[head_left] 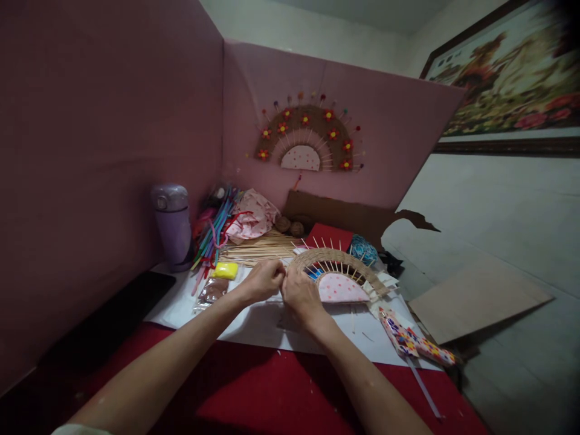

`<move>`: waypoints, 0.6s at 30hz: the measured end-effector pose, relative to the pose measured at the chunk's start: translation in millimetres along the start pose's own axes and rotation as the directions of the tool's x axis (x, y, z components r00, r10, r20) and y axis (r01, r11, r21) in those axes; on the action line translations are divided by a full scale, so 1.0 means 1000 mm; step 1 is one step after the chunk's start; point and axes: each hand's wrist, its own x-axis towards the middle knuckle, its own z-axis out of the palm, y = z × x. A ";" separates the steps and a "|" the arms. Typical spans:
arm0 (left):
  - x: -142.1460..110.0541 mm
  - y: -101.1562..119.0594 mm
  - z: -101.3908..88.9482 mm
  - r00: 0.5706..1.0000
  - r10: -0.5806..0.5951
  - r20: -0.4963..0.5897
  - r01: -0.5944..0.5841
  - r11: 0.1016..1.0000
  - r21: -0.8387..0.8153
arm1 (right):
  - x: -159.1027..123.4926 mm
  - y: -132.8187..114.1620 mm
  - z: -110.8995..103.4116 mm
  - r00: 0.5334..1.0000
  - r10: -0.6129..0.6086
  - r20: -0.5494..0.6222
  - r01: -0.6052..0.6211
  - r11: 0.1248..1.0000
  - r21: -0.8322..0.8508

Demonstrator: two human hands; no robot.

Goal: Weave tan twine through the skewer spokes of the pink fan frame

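A half-round craft piece stands on the white paper [258,329], with a burlap-coloured arch [348,261], thin sticks fanning out and a pink dotted half-circle [342,288] at its centre. My right hand [301,296] has its fingers closed at the left end of the arch, gripping it there. Close beside it, almost touching, my left hand [266,281] is closed in a pinch. Whatever lies between those left fingertips is too small or hidden to make out.
Left of my hands are a purple bottle [173,226], a yellow clay pack [225,270] and a brown pack [212,291]. Behind lie thin sticks [260,249] and pink dotted cloth [254,214]. A flower-patterned glue gun [410,341] rests at right. A finished-looking fan [306,130] hangs on the pink board.
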 end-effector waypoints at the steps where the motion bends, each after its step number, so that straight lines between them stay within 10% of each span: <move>1: 0.000 0.001 0.000 1.000 -0.010 0.007 0.010 1.000 -0.012 | -0.001 -0.003 0.000 1.000 0.007 0.008 -0.007 0.999 -0.035; 18: 0.005 -0.001 0.001 0.994 -0.106 0.013 0.107 0.983 -0.148 | -0.004 -0.006 0.003 0.997 0.070 -0.034 -0.069 0.997 0.039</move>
